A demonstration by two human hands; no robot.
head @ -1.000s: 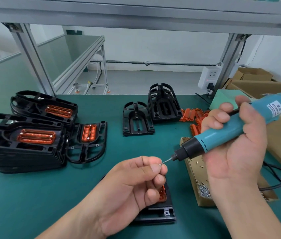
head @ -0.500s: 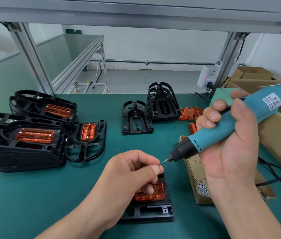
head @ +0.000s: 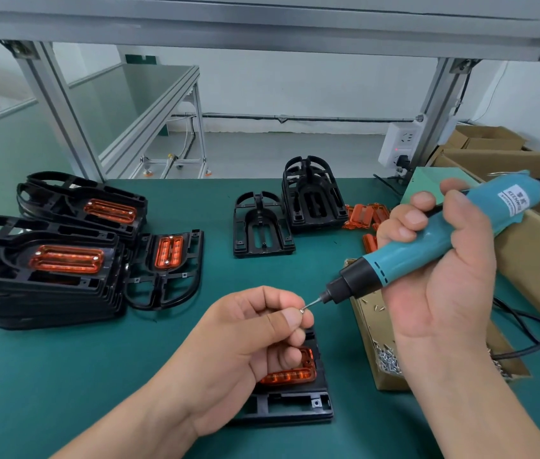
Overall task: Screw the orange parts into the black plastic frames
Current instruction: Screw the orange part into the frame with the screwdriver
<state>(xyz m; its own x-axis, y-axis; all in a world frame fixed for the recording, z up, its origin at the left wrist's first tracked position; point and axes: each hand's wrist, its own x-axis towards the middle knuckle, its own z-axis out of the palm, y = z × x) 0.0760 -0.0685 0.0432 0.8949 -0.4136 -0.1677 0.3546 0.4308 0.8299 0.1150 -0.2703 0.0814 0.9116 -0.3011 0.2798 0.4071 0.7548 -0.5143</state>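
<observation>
A black plastic frame (head: 295, 407) lies on the green mat in front of me, with an orange part (head: 290, 376) seated in it, half hidden under my left hand (head: 242, 346). That hand pinches a small screw (head: 301, 310) between thumb and forefinger, held against the bit of a teal electric screwdriver (head: 427, 240). My right hand (head: 441, 276) grips the screwdriver, tilted down to the left above the frame.
Stacks of black frames with orange parts (head: 46, 260) stand at the left, one more (head: 166, 270) beside them. Bare frames (head: 262, 230) and loose orange parts (head: 364, 215) lie at the back. A cardboard tray of screws (head: 384, 356) sits right, and larger boxes (head: 533, 260) behind it.
My left hand has lifted slightly off the frame, uncovering more of the orange part. The screwdriver tip stays at the screw between my fingers.
</observation>
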